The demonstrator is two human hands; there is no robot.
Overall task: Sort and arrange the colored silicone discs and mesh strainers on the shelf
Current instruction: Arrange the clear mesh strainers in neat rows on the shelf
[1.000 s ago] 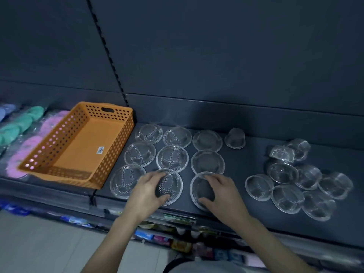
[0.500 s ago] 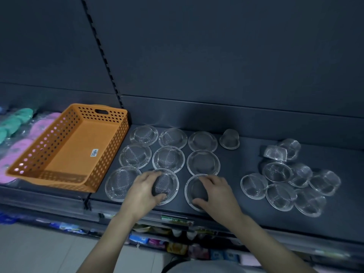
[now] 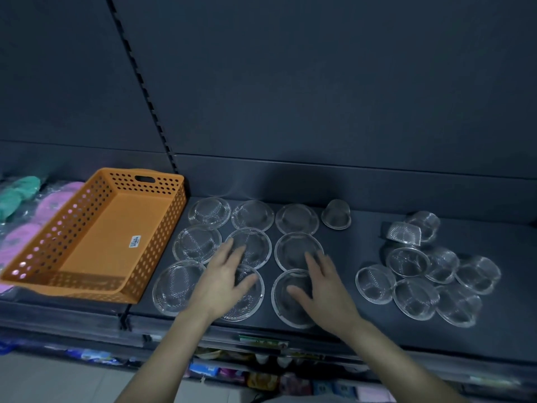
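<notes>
A bare strip of shelf point(image 3: 348, 248) lay open at three o'clock of the strainer grid point(image 3: 197, 245), short of a loose pile point(image 3: 415, 298). An orange basket point(image 3: 161, 245) walled off nine o'clock.

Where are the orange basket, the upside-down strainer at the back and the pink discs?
orange basket point(image 3: 101, 257): head view, its bare floor.
upside-down strainer point(image 3: 336, 214): head view, its mesh dome.
pink discs point(image 3: 53, 202): head view, one disc's face.
</notes>
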